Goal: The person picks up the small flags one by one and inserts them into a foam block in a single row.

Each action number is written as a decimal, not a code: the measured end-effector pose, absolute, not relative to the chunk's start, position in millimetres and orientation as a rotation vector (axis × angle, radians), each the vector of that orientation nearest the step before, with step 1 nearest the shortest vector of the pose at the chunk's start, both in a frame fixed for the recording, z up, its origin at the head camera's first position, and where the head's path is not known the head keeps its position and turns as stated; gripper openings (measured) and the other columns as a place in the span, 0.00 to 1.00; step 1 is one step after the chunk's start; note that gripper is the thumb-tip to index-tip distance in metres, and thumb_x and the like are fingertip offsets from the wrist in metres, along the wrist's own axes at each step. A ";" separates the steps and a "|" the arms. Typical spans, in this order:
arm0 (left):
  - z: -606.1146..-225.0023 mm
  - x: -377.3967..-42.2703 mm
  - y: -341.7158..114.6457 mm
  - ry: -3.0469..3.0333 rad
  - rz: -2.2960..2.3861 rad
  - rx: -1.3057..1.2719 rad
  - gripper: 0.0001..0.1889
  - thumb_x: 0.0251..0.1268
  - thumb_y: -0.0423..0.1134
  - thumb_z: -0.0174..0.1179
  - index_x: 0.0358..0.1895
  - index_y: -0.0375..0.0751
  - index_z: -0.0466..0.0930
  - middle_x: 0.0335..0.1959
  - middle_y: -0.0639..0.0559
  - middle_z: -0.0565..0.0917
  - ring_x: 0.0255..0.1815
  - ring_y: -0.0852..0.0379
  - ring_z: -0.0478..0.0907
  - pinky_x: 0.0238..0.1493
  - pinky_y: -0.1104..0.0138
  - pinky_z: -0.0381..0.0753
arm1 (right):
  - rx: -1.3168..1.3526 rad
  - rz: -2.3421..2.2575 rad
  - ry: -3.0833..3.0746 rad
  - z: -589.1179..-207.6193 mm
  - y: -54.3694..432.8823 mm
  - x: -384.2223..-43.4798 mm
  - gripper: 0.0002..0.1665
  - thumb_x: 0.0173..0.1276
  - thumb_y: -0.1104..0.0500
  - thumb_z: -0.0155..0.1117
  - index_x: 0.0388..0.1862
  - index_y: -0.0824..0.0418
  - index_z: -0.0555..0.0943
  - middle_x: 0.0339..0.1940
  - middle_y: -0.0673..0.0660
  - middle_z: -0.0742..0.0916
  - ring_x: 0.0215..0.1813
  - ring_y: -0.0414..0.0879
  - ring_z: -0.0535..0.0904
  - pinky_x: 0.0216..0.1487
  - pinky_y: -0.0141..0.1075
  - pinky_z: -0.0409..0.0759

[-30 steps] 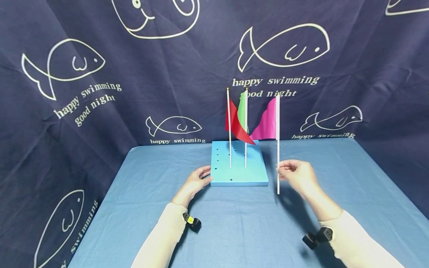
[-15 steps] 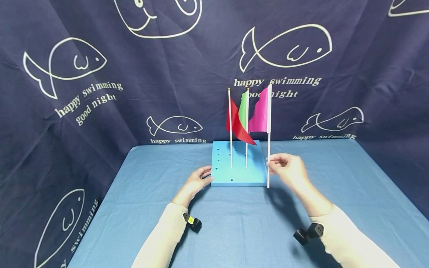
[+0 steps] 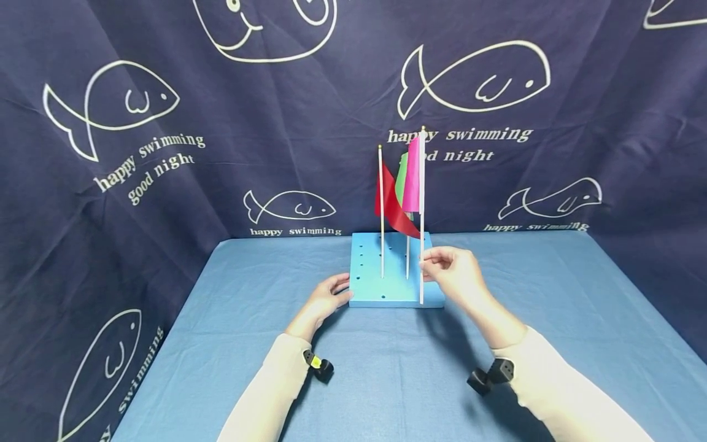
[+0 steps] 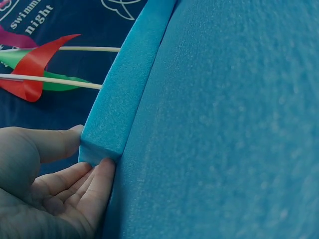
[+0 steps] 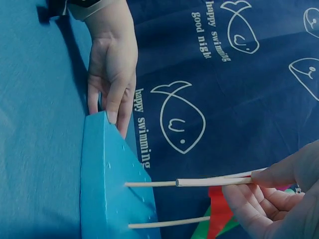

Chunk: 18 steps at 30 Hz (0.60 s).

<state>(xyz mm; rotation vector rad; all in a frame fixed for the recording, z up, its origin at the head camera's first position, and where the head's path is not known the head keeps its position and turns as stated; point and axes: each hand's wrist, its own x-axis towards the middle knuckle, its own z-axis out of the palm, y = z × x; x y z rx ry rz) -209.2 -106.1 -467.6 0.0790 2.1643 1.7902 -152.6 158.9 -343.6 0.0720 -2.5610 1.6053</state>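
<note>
A light blue block with small holes [image 3: 367, 287] lies on the table. Two flags stand upright in it, one red [image 3: 395, 209] and one green [image 3: 402, 173]. My left hand [image 3: 323, 301] grips the block's left front corner, thumb on the top edge and fingers against the side [image 4: 55, 179]. Between thumb and fingers my right hand [image 3: 455, 273] pinches the white stick of a pink flag [image 3: 412, 181], held upright over the block's right part. The right wrist view has the stick's lower end apart from the block, in front of a standing stick; the right hand [image 5: 279, 204] is at right.
A blue cloth [image 3: 265, 276] covers the table. Behind it hangs a dark blue curtain [image 3: 309, 123] with white fish drawings and lettering. Black wrist cameras sit on both sleeves, the right one [image 3: 488, 376] low over the cloth.
My right hand has carried the pink flag leftward and slightly up, from right of the block to over it. The pink cloth now overlaps the green flag. My left hand stays on the block.
</note>
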 end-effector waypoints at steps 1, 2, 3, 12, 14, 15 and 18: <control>-467.2 -208.9 -106.1 2.160 1.794 0.069 0.28 0.67 0.32 0.60 0.70 0.39 0.66 0.67 0.41 0.74 0.67 0.45 0.72 0.62 0.58 0.76 | 0.077 1.609 -2.559 -343.8 156.4 -153.7 0.11 0.66 0.66 0.63 0.43 0.74 0.82 0.34 0.66 0.87 0.29 0.46 0.88 0.37 0.36 0.86; -467.6 -209.0 -106.5 2.162 1.795 0.071 0.28 0.67 0.32 0.60 0.70 0.39 0.66 0.67 0.41 0.74 0.67 0.45 0.72 0.62 0.58 0.76 | 0.084 1.616 -2.553 -344.2 153.9 -154.9 0.11 0.66 0.67 0.63 0.43 0.74 0.82 0.33 0.67 0.87 0.29 0.47 0.88 0.37 0.37 0.87; -467.8 -209.4 -106.7 2.161 1.798 0.073 0.28 0.67 0.32 0.60 0.70 0.38 0.66 0.67 0.40 0.73 0.67 0.44 0.71 0.62 0.57 0.76 | 0.085 1.620 -2.551 -344.3 151.2 -155.9 0.11 0.66 0.67 0.63 0.43 0.74 0.82 0.33 0.67 0.87 0.30 0.47 0.88 0.37 0.36 0.87; -467.2 -209.9 -107.0 2.156 1.803 0.069 0.28 0.67 0.31 0.59 0.70 0.37 0.65 0.67 0.39 0.73 0.68 0.44 0.70 0.63 0.56 0.75 | 0.071 1.664 -2.541 -345.2 132.8 -167.6 0.11 0.66 0.65 0.64 0.44 0.73 0.83 0.36 0.68 0.87 0.30 0.49 0.88 0.39 0.40 0.86; -467.7 -209.9 -107.0 2.158 1.800 0.069 0.28 0.67 0.31 0.59 0.70 0.37 0.65 0.67 0.39 0.73 0.68 0.44 0.70 0.63 0.57 0.75 | 0.067 1.673 -2.544 -345.9 130.0 -171.2 0.12 0.66 0.65 0.64 0.44 0.73 0.83 0.37 0.68 0.87 0.31 0.49 0.88 0.39 0.39 0.87; -468.0 -209.8 -106.9 2.158 1.800 0.071 0.28 0.67 0.31 0.59 0.70 0.37 0.65 0.67 0.39 0.73 0.68 0.44 0.70 0.63 0.57 0.75 | 0.063 1.674 -2.545 -346.3 128.7 -173.0 0.12 0.66 0.65 0.64 0.45 0.73 0.82 0.37 0.68 0.87 0.31 0.48 0.88 0.39 0.38 0.86; -468.9 -209.2 -107.2 2.167 1.798 0.075 0.28 0.67 0.31 0.59 0.70 0.37 0.65 0.67 0.39 0.73 0.68 0.44 0.70 0.63 0.57 0.76 | 0.029 1.696 -2.539 -346.9 124.0 -178.1 0.13 0.67 0.64 0.64 0.46 0.72 0.82 0.38 0.67 0.87 0.31 0.48 0.88 0.39 0.37 0.86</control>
